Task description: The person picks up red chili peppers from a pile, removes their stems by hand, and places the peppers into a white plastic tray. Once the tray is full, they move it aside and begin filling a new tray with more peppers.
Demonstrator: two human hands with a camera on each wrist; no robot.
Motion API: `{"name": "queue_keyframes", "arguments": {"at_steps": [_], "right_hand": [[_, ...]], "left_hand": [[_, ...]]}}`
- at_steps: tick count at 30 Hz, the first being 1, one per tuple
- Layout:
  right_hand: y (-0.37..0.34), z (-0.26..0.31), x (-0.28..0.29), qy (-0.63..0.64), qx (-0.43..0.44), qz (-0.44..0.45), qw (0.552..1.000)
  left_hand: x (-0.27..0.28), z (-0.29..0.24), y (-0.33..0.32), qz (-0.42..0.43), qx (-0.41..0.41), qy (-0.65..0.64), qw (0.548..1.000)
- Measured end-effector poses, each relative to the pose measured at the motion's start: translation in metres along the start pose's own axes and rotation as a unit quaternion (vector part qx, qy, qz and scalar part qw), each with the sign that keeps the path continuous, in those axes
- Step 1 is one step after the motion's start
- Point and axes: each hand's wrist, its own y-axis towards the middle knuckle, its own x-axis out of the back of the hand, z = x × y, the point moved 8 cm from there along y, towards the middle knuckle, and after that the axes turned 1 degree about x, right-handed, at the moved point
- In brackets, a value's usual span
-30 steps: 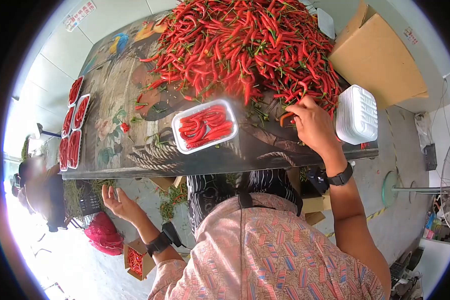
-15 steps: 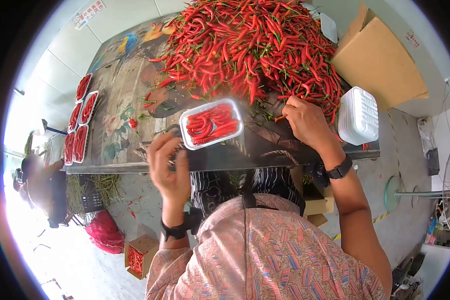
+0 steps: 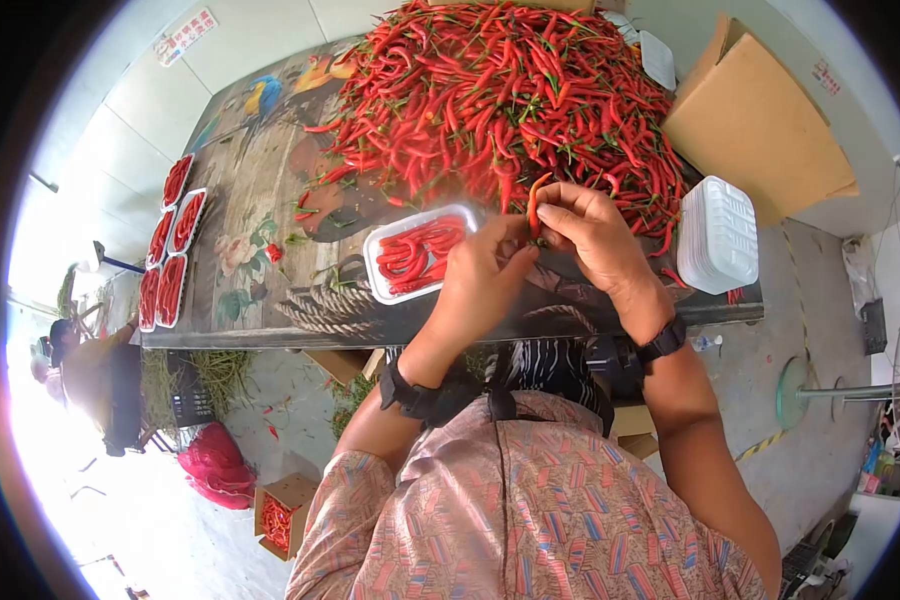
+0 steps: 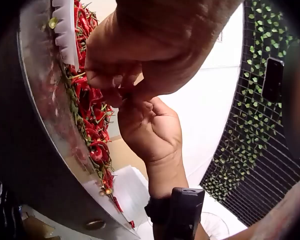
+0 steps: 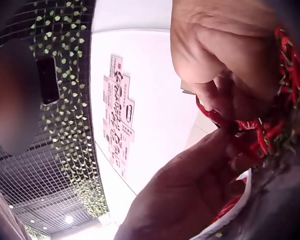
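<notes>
In the head view a single red chili pepper [image 3: 535, 196] stands nearly upright over the table's front part, its tip pointing up. My right hand [image 3: 602, 238] pinches it between thumb and fingers. From the other side, my left hand [image 3: 478, 288] meets it, thumb and finger pinching its lower, stem end. The fingertips of both hands almost touch and partly hide the stem. Beside the left hand is a white tray [image 3: 372, 262] with red chilies [image 3: 410, 255] laid in it; this hand covers its right side. The pepper's red body [image 5: 208, 114] shows in the right wrist view.
A big heap of chilies [image 3: 510, 90] covers the back of the table [image 3: 240, 190]. Stacked white trays [image 3: 718, 235] stand at right, before a cardboard box [image 3: 760, 125]. Several filled trays [image 3: 183, 222] lie at the left edge. Another person [image 3: 100, 380] is at far left.
My left hand has risen from below the table edge and swung right, past the tray, to the pepper. The right hand has lifted the pepper from beside the heap and turned it upright.
</notes>
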Motion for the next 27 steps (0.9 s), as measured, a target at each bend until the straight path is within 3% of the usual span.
{"name": "queue_keyframes", "arguments": {"at_steps": [1, 7, 14, 16, 19, 22, 27], "right_hand": [[-0.001, -0.003, -0.003, 0.073, -0.015, 0.015, 0.997], [-0.007, -0.019, -0.005, 0.19, -0.063, -0.007, 0.98], [-0.017, -0.016, -0.012, 0.112, -0.052, -0.008, 0.992], [-0.021, -0.012, -0.018, 0.009, -0.048, 0.033, 0.998], [-0.024, -0.006, -0.016, -0.02, -0.053, 0.021, 0.998], [-0.024, -0.011, -0.011, 0.057, -0.051, 0.015, 0.997], [-0.028, -0.01, -0.012, 0.053, -0.043, -0.018, 0.997]], "left_hand": [[-0.003, 0.006, 0.001, -0.002, 0.006, -0.049, 0.999], [0.001, 0.002, -0.012, 0.004, 0.054, -0.077, 0.996], [0.001, 0.005, -0.015, 0.007, 0.049, -0.018, 0.999], [0.0, 0.009, -0.017, 0.005, 0.044, 0.013, 0.999], [0.001, 0.005, -0.017, 0.005, 0.019, 0.048, 0.999], [-0.001, -0.001, -0.02, 0.006, 0.046, -0.048, 0.998], [0.001, 0.002, -0.021, 0.002, 0.037, -0.055, 0.998]]}}
